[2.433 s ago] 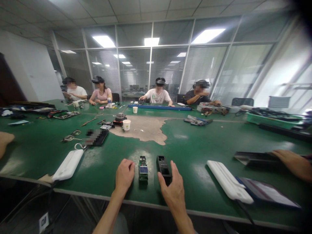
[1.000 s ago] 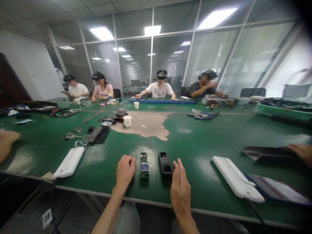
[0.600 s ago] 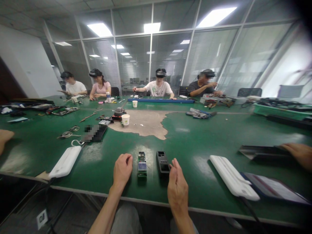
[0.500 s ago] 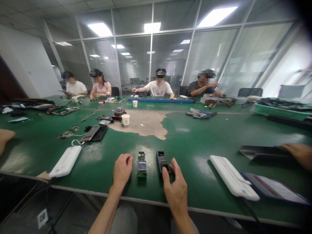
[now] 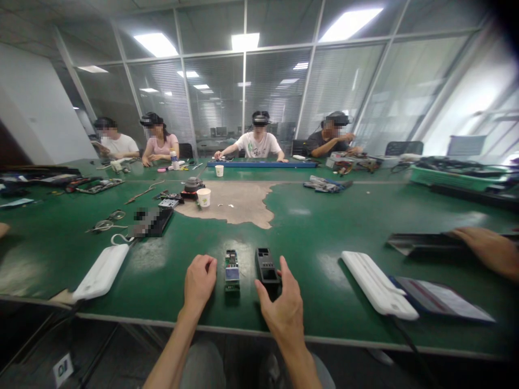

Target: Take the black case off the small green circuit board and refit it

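Note:
On the green table (image 5: 324, 302), close to its near edge, lie a narrow circuit board with a small screen (image 5: 232, 273) and a black plastic housing with cut-out openings (image 5: 266, 265), side by side. My left hand (image 5: 200, 278) rests curled just left of the board, apart from it, its fingers folded in and nothing visible in them. Thumb and fingers spread, my right hand (image 5: 283, 300) is at the near end of the housing. Whether a finger touches the housing's right side I cannot tell.
White power banks lie left (image 5: 101, 273) and right (image 5: 377, 286), with cables. At the right a co-worker's hand (image 5: 486, 248) touches a dark long piece (image 5: 421, 243). Paper cups (image 5: 204, 198) and gloves (image 5: 326, 184) lie farther off. Several people sit across the table.
My right thumb has moved off the housing and the hand is spread wider. The whole view has shifted slightly. My left hand, the board and the housing stay in place.

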The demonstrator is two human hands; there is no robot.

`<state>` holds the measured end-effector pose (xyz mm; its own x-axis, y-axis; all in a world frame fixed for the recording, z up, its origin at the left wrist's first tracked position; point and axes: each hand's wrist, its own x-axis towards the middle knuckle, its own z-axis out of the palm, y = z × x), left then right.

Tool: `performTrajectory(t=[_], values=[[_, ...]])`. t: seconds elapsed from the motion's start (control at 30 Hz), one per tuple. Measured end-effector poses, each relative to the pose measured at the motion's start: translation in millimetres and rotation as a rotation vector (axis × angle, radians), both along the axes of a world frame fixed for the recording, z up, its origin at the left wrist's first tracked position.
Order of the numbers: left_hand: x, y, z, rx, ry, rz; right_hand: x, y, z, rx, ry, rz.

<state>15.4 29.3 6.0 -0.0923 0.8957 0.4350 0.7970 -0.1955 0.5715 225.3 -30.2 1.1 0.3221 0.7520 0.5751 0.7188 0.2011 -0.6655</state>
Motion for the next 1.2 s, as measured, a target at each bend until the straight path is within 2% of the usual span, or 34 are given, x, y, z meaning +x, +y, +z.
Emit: performTrajectory(t=[0.73,0.87,0.97,1.07,1.2], values=[[0.0,-3.0,1.1,0.008,0.014,0.012,-5.9,-0.3,-2.8,-0.056,-0.157,-0.020],[-0.2,-2.4,-0.1,0.007,0.010,0.006,-10.2,-4.5,12.8,-0.082,-0.031,-0.042],[-0.4,-2.1,-0.6,0.007,-0.002,0.007,-21.5,-7.5,33.4,-0.072,0.056,0.029],[-0.3,-2.8,0.4,-0.003,-0.019,-0.002,-39.7,-8.0,50.0,-0.089,0.024,0.099],[-0.1,-3.7,2.6,-0.012,-0.039,-0.012,-65.3,-6.6,56.9,-0.175,-0.094,0.080]])
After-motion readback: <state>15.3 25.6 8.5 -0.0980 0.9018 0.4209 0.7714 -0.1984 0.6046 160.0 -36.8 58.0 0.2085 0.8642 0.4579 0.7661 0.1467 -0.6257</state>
